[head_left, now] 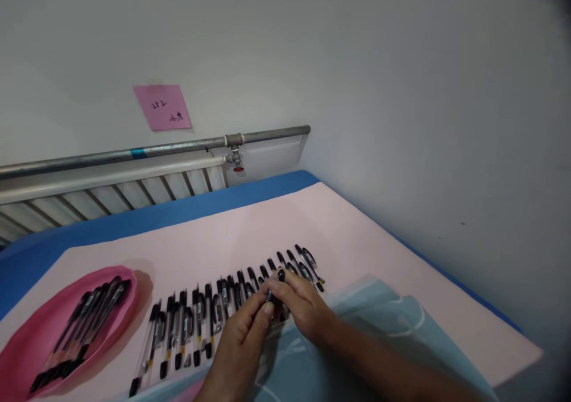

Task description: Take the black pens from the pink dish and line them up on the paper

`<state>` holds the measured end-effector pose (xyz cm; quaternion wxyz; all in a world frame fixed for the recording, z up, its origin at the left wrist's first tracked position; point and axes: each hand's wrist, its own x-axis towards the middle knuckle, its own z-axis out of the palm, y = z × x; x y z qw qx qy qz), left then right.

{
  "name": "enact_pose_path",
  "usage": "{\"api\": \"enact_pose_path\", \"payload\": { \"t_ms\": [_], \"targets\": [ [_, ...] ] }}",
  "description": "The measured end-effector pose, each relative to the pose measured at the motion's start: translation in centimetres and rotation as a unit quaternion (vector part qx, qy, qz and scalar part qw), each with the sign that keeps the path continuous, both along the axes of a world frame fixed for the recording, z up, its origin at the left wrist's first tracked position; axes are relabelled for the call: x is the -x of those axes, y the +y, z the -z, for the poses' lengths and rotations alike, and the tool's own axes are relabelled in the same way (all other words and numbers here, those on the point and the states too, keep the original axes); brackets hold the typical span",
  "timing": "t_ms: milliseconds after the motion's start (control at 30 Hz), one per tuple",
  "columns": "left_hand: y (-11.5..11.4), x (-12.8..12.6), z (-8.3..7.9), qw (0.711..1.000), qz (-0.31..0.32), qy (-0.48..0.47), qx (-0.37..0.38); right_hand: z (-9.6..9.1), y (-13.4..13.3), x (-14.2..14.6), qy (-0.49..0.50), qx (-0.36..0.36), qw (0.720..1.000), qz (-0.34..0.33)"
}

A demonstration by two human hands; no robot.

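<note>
My left hand (pixel 247 324) and my right hand (pixel 303 304) meet over the near side of the table. Both are closed, with fingers pinched around a pen (pixel 281 276) whose black end shows at my right fingertips. More black shows by my left thumb; the fingers hide the rest, so I cannot tell whether it is one piece or two. A long slanting row of disassembled pens (pixel 196 324), with clear barrels, black caps and small silvery tips, lies to the left of my hands and behind them.
On the left, a pink oval tray (pixel 27 342) holds several pens (pixel 96 307) with black caps. Pink sheeting (pixel 263 223) covers the blue table surface (pixel 187 204). A radiator (pixel 111 194) and metal pipe (pixel 178 148) run along the back wall; another wall (pixel 423 122) borders the right.
</note>
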<state>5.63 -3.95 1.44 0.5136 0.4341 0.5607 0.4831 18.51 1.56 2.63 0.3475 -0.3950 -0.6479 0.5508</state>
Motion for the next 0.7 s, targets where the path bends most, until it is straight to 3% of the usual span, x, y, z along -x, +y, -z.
{"api": "enact_pose_path", "payload": {
  "t_ms": [200, 300, 467, 533, 633, 700],
  "targets": [
    [0.3, 0.3, -0.1, 0.999, 0.035, 0.035, -0.003, 0.5, 0.1, 0.1, 0.034, 0.031, 0.999, 0.004],
    [0.3, 0.5, 0.1, 0.997, 0.054, 0.047, -0.002, 0.9, 0.6, 0.0, 0.099, 0.058, 0.993, 0.036],
    [0.3, 0.7, 0.7, 0.994, 0.088, 0.057, 0.037, 0.9, 2.3, -0.7, 0.296, 0.078, 0.941, 0.146],
    [0.3, 0.8, 0.9, 0.995, 0.071, 0.045, 0.045, 0.8, 2.5, -0.9, 0.255, 0.081, 0.954, 0.132],
    [0.3, 0.7, 0.9, 0.997, 0.047, 0.029, 0.048, 0.9, 2.1, -0.7, 0.106, 0.062, 0.989, 0.081],
    [0.2, 0.6, 0.8, 0.998, 0.038, 0.026, 0.035, 1.1, 1.6, -0.4, 0.053, 0.040, 0.996, 0.065]
  ]
}}
